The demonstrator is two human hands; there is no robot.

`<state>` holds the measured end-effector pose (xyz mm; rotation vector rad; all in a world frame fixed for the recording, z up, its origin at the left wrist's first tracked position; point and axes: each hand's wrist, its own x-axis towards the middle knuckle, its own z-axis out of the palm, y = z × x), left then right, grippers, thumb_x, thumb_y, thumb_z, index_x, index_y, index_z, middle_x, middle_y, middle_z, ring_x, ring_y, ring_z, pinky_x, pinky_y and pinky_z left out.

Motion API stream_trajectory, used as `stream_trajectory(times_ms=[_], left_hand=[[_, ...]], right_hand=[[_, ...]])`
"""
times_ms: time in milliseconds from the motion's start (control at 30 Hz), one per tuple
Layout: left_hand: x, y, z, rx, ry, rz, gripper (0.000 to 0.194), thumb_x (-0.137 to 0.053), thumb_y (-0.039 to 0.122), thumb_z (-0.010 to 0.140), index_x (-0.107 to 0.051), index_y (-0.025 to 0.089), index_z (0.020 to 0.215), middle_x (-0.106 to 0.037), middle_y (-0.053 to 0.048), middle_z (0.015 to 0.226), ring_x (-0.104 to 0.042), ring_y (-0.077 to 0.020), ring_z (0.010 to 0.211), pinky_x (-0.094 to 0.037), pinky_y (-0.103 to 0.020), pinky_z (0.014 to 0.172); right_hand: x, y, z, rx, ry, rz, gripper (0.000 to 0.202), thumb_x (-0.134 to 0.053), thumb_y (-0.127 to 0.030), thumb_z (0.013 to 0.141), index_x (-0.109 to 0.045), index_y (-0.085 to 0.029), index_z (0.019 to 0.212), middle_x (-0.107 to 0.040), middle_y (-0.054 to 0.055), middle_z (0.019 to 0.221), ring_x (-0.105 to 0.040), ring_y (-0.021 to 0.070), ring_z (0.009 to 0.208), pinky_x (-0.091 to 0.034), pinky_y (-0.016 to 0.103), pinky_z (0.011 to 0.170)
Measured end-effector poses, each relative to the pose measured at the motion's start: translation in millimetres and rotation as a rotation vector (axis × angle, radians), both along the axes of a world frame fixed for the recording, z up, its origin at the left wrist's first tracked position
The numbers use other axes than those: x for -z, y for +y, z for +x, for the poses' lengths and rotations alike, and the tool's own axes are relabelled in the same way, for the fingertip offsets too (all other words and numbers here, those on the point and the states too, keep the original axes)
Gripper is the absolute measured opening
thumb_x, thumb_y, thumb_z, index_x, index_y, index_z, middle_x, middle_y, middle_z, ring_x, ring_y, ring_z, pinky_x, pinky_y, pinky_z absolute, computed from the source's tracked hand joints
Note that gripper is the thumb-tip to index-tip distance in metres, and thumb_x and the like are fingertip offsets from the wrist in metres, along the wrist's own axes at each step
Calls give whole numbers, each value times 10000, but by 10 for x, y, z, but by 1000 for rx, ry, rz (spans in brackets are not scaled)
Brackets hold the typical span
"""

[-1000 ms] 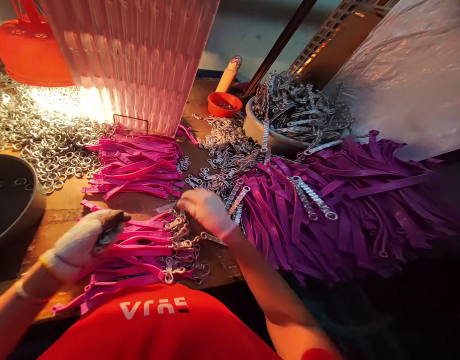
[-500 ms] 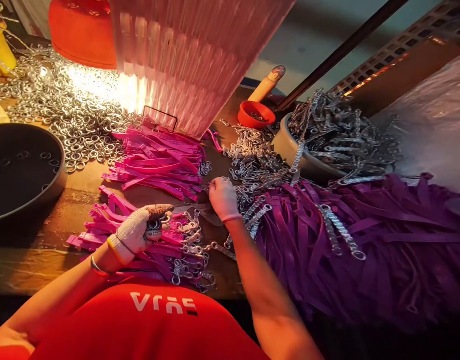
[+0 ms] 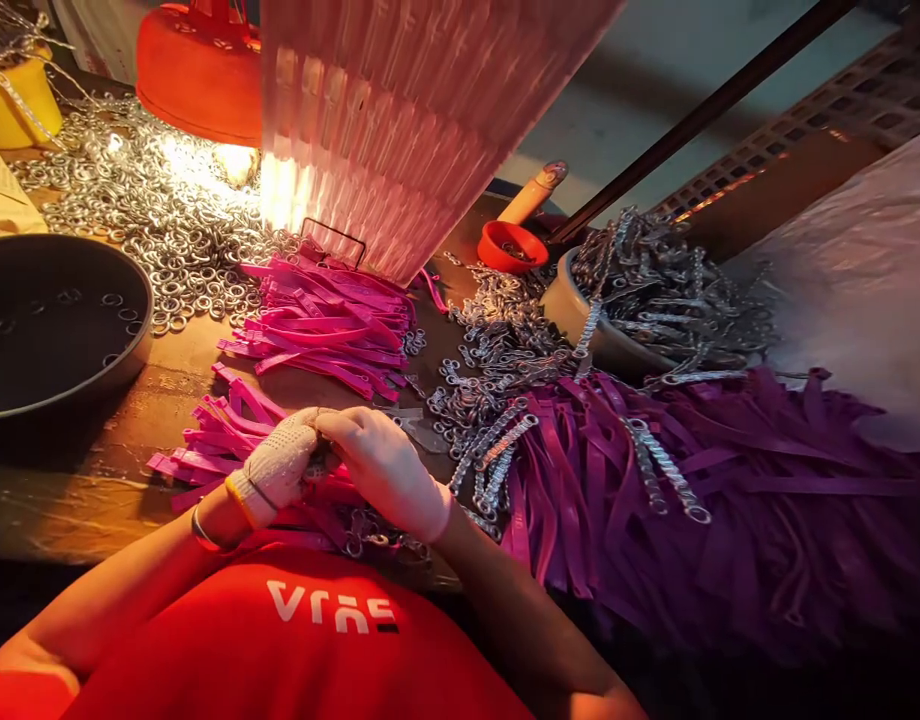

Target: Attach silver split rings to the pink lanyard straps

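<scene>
My left hand [image 3: 276,468], in a knitted glove, is closed around metal rings [image 3: 314,465] that show only partly between the fingers. Meeting it at the fingertips is my right hand [image 3: 389,465], in a thin white glove; its thumb and fingers are pinched, and what they hold is hidden. Below both hands lies a pile of pink straps [image 3: 205,440] with metal snap hooks [image 3: 359,530] at their right ends. Just behind the right hand, metal scissors [image 3: 422,430] lie on the table.
Another bundle of pink straps [image 3: 332,325] lies farther back. Loose rings [image 3: 197,240] are heaped under a red lamp [image 3: 197,75]. A dark round basin [image 3: 141,345] stands left. Hooks [image 3: 505,330], a tub [image 3: 572,300] of metal chains and purple straps [image 3: 617,520] fill the right.
My right hand has come from the loose hooks back and left to meet my left hand. The left hand stays over the near straps. The view has shifted slightly.
</scene>
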<state>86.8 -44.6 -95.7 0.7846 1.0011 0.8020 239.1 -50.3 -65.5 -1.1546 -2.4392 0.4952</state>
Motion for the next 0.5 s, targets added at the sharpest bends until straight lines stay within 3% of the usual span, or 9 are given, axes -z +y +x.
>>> stream_trajectory(times_ms=[133,233,367,500], left_hand=[[-93,-39,-104,23,-156,-115,279,-620,405,773,-621,154,895,-537,25,597,-313,-47,383,-155,-191,355],[-53,-126,-116,17,-129,-85,374,-713,427,768,-623,162,1017,-576,26,634,-351,-51,388,-166,-182,345],[66,-218,-55,-23,-14,7,363,-617,537,855,-555,180,840,-489,54,524,-288,-55,368,-173,-193,355],[43,-167,-86,45,223,234,375,-540,511,905,-507,182,727,-478,36,545,-367,-86,466,-277,-211,443]], right_hand=[[132,11,-15,327,450,-166,177,-535,-264,934,-620,-228,1084,-687,41,1008,-634,175,922,-507,303,858],[270,-36,-65,488,644,-299,197,-573,-356,910,-611,-204,1030,-686,47,970,-641,173,866,-524,292,795],[401,-126,-121,549,585,-295,227,-526,-383,947,-611,-203,1058,-688,65,1006,-641,184,894,-519,310,814],[331,-93,-54,405,310,-128,264,-456,-298,982,-597,-188,1176,-672,106,1112,-619,212,1018,-474,349,929]])
